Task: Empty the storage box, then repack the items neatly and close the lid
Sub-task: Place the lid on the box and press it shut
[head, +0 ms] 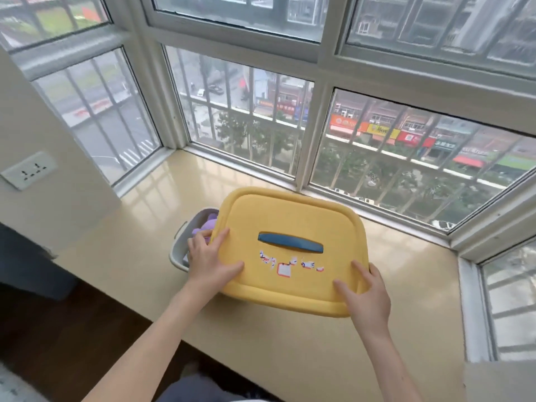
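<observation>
Yellow lid [290, 221] is held by both hands above the pale surface [130, 242] by the window [377, 140]. It sits off to the right of the grey storage box [177, 258], so only the box's left end shows. A purple soft item [208, 224] is visible inside that end; the rest of the contents are hidden under the lid.

Left hand [207, 261] holds the lid's left edge, thumb and forefinger spread on top, the other fingers [200, 234] tucked below the rim. Right hand [367, 297] holds the near right corner, thumb and one finger flat on top and the rest out of sight, probably under the rim. Blue handle [290, 242] in the lid's middle is untouched.

Risks, as judged:
- The grip is on edges only, on smooth plastic. A slip on either side would let the lid tilt and drop onto the box or the surface.
- The left fingers lie between lid rim and box rim. Lowering the lid there could pinch them.
- The purple item stands high at the box's end. If the lid goes down now it may catch and sit crooked.
- The box is near the surface's front edge on the left. A sideways drag of the lid could shove it toward the drop.
- The lid's far edge is near the window frame, and a wide swing could knock it.
</observation>
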Demonstrator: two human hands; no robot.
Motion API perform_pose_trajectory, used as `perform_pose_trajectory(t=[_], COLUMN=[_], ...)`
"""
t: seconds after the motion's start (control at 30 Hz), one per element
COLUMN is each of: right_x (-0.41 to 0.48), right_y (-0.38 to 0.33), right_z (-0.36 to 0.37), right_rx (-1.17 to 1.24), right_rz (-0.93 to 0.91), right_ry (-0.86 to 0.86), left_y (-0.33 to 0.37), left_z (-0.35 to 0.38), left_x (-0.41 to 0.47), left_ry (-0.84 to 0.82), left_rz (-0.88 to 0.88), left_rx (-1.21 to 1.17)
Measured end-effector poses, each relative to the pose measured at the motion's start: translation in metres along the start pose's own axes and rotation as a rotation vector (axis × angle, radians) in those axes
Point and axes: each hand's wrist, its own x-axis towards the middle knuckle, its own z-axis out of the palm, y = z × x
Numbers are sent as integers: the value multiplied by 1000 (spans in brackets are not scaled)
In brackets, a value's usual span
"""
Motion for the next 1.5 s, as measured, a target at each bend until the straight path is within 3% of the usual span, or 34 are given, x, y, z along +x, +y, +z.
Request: perform_pose_trajectory(t=[0.27, 0.53, 0.73, 1.0, 1.27, 1.5], right_x=[-1, -54, -78, -44, 26, 38], right_y=[-60, -106, -130, -103, -27, 10], right_z=[82, 190, 237, 255, 287, 307], right_rx=[39, 0, -33, -58, -75, -118], right_rz=[-68, 85, 160, 251, 395, 403], right_ry=[63, 198, 259, 236, 116, 43], left_y=[-55, -146, -176, -196, -233, -263], left_z=[-65, -125, -148, -96, 5, 35], left_x=[59, 136, 181, 203, 216, 207], left_ry=[57, -114, -230, -332, -380, -423], left_rz=[65, 205, 274, 197, 66, 6], left_rx=[-3, -11, -16, -29, 111, 225])
